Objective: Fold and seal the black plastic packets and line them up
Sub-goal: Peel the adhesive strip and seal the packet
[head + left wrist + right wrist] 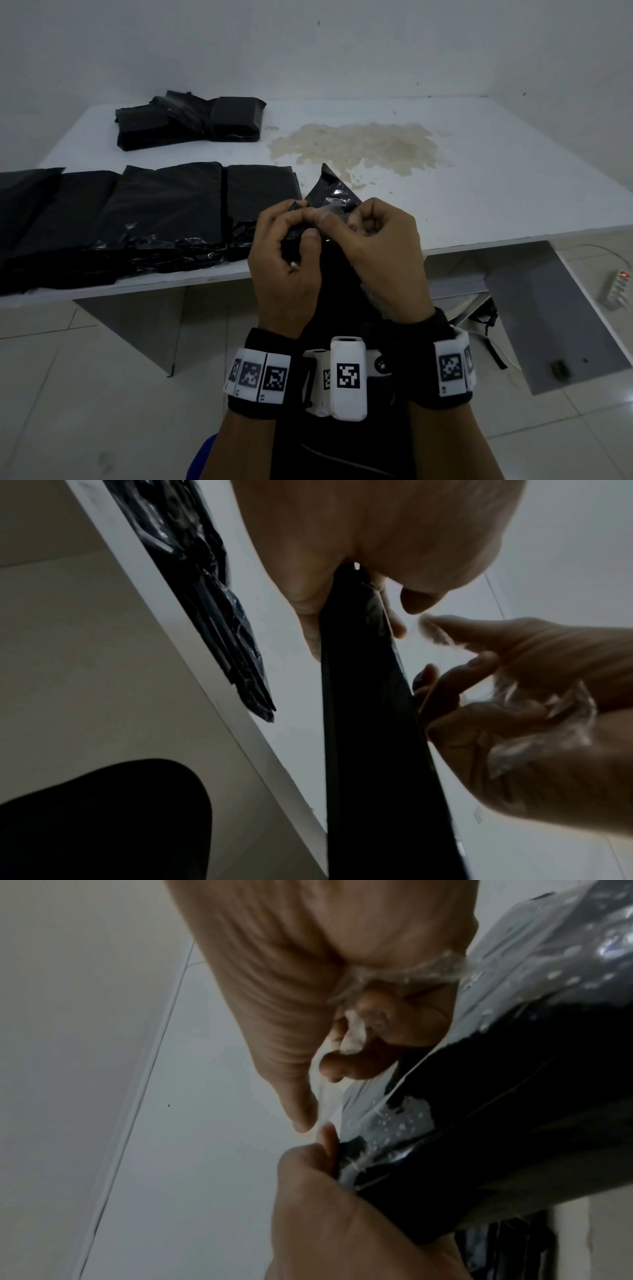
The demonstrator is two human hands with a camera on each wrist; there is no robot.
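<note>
I hold one black plastic packet (330,195) upright in front of the table's near edge. My left hand (291,246) pinches its top between thumb and fingers; the left wrist view shows the packet (369,750) hanging edge-on below that pinch. My right hand (376,246) is curled beside it. It holds a crumpled clear film strip (541,718) in its palm and pinches clear film (352,1031) where it leaves the glossy flap (496,1137). A row of flat black packets (164,212) lies along the table's left front. A smaller pile of packets (191,116) sits at the back left.
The white table (479,205) carries a wide brownish stain (356,147) at the centre back. A white wall rises right behind it. On the tiled floor to the right lies a power strip (616,287). A grey table leg panel (548,308) slants below the right end.
</note>
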